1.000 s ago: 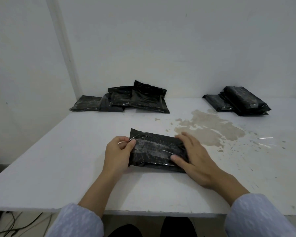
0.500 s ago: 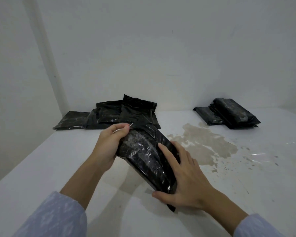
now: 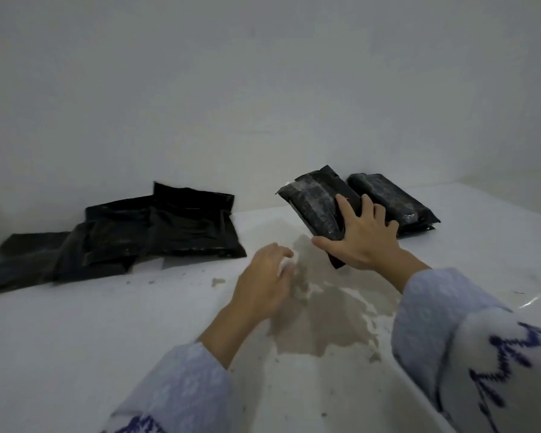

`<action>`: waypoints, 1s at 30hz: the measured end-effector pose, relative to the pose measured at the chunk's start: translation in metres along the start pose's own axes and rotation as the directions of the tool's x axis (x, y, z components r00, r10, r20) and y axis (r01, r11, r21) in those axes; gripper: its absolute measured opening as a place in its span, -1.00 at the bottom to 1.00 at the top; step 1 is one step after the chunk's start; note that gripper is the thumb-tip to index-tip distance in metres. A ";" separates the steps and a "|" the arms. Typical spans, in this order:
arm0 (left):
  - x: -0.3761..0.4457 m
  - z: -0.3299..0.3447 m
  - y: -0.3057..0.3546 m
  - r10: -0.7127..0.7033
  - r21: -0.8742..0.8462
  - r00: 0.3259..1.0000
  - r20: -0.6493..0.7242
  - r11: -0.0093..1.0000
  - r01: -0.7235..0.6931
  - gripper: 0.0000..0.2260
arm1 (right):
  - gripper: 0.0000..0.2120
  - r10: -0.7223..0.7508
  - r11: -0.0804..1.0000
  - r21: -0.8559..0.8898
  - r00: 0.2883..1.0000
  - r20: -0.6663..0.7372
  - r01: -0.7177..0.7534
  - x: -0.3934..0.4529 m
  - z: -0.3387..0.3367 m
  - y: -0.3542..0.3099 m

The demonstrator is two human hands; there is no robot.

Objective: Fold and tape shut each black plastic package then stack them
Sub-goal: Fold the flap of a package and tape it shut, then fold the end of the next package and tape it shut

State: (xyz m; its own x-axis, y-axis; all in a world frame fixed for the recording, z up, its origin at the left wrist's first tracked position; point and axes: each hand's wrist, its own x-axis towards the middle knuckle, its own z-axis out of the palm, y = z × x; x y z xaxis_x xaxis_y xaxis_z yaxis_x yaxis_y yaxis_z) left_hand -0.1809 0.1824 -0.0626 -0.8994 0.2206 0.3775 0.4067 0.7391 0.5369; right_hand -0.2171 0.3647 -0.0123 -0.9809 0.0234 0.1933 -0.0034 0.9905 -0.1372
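The right hand (image 3: 361, 242) grips a folded black package (image 3: 317, 206), fingers (image 3: 344, 207) spread over its top, thumb beneath, just beside the finished stack (image 3: 394, 201). The left hand (image 3: 263, 279) hangs released above the stained tabletop (image 3: 75, 339), with unfolded packages (image 3: 156, 229) left of it. No readable writing shows.

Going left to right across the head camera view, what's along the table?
Pile of unfolded black bags → left hand, holding nothing → taped package held in the right hand → stack of finished packages.
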 end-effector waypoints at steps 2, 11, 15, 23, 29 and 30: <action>0.017 0.021 -0.001 0.061 0.095 0.991 0.119 0.993 -0.073 -0.68 | -0.08 0.052 0.998 -0.022 0.998 0.023 -0.052 0.028 0.015 0.011; 0.039 0.062 -0.016 -0.028 0.241 0.950 0.310 0.969 -0.050 -0.55 | -0.09 0.121 0.974 -0.197 0.991 0.053 -0.109 0.123 0.051 0.041; 0.040 0.061 -0.016 -0.026 0.242 0.954 0.299 0.969 -0.050 -0.53 | -0.13 0.125 0.969 -0.227 0.989 0.084 -0.103 0.138 0.060 0.036; 0.040 0.062 -0.016 -0.010 0.223 0.961 0.275 0.973 -0.053 -0.56 | -0.08 0.190 0.958 -0.248 0.967 0.169 -0.145 0.147 0.053 0.030; 0.037 0.037 -0.022 -0.143 -0.198 0.990 -0.019 0.971 0.136 -0.73 | -0.34 0.023 0.999 0.026 0.995 -0.096 -0.021 0.114 0.052 -0.007; 0.035 0.029 -0.028 -0.173 -0.216 0.980 -0.096 0.965 0.149 -0.73 | -0.47 -0.008 0.987 0.158 0.984 -0.181 0.037 0.105 0.056 -0.020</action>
State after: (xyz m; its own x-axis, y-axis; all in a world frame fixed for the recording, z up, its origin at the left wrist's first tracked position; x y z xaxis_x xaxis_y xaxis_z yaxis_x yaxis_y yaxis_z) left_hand -0.2284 0.1876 -0.0860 -0.9366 0.0276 0.3493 0.2929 0.6087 0.7374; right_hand -0.3305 0.3399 -0.0433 -0.9295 0.0395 0.3667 -0.0703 0.9570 -0.2813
